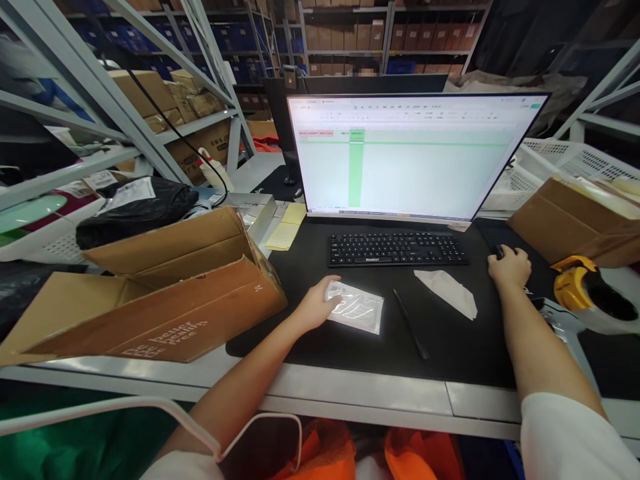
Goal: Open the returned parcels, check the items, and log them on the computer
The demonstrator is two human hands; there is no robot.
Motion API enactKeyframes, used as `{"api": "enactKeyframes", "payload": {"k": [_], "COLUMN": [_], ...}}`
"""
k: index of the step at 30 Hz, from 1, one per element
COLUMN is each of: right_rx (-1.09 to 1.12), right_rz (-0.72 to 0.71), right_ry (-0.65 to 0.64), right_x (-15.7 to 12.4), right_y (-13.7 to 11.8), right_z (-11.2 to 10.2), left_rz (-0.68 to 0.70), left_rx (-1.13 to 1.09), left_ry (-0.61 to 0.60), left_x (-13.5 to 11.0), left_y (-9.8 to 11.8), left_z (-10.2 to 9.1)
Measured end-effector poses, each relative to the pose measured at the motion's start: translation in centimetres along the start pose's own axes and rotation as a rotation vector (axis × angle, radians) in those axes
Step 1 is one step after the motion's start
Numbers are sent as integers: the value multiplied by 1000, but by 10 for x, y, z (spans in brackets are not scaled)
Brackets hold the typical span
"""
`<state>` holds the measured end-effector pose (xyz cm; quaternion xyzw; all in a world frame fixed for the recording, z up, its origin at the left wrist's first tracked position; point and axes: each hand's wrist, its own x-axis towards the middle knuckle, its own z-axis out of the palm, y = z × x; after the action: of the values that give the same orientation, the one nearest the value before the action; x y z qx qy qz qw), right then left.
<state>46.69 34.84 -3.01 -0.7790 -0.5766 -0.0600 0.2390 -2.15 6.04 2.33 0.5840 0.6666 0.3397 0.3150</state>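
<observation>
Quietly, a clear plastic packet (pixel 356 308) lies at the left side of the desk's middle, pinched at its left end by a worker's left hand (pixel 316 305), thumb across the top and fingers mostly hidden. It stretches to the right from those fingertips, its long axis running sideways, the far end slanting slightly toward the worker; whether it rests fully on the mat, I cannot tell. The left hand is the nearer by far. Well apart, the right hand (pixel 510 268) has its fingers bent round a dark mouse (pixel 498 251), largely covered.

Between the hands, a black pen (pixel 411 327) and a piece of white paper (pixel 447 291) lie on the black mat (pixel 320 353), below a keyboard (pixel 397 249) and a lit monitor (pixel 415 167) showing a spreadsheet. An open cardboard box (pixel 165 317) tilts at the left of the desk (pixel 360 393); a yellow tape dispenser (pixel 575 280) sits at the right. Beyond the screen, metal shelves (pixel 345 53) stocked with cartons line the room.
</observation>
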Motion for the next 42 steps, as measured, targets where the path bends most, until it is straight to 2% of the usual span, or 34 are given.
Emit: {"api": "enactKeyframes", "payload": {"k": [7,12,16,22,26,28,31,34,38,42], "right_rx": [-10,-13,-6,13,21,20,21,28,44,55], "right_rz": [32,41,14,-25,-8,7,7,-8,-26,-23], "right_ry": [57,35,23,30,63,73,66,55,46,47], "right_x": [-4,-2,2,5,2,0,-1,1,4,5], "right_y": [-1,0,3,7,6,5,4,4,5,7], "right_z": [-2,0,5,9,7,5,3,3,6,9], "left_rz": [3,97,115,166,180,165,106,78,85,96], "left_rx": [35,114,269,491,541,567,589,599,630,699], "left_ry": [-2,43,0,71,-80,-98,-30,42,102,108], "left_x": [0,1,-3,-4,18,37,66,83,85,81], "left_y": [-3,-8,-11,5,26,36,45,47,40,35], "left_z": [1,3,4,10,19,28,46,64,78,80]}}
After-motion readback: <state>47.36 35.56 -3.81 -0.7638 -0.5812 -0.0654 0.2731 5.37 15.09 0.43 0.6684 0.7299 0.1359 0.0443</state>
